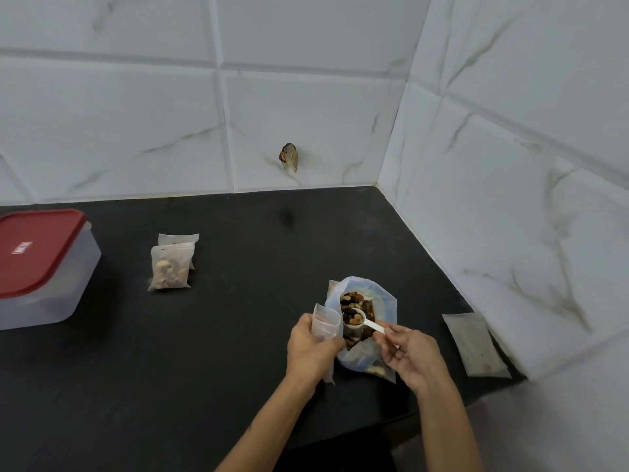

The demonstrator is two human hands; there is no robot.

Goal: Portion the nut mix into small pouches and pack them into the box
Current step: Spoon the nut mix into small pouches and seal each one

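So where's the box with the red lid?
In the head view, the box with the red lid sits at the far left of the black counter, left of two filled pouches.

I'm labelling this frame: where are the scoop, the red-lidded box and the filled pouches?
scoop [358, 318]: head view, its loaded bowl.
red-lidded box [34, 250]: head view, lid centre.
filled pouches [169, 269]: head view, front pouch.

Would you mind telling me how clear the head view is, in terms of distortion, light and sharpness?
Head view: wide-angle lens bends the wall tile lines; light is soft and even, no glare on the dark counter; slightly soft overall, yet the scoop of nuts and filled pouches read clearly.
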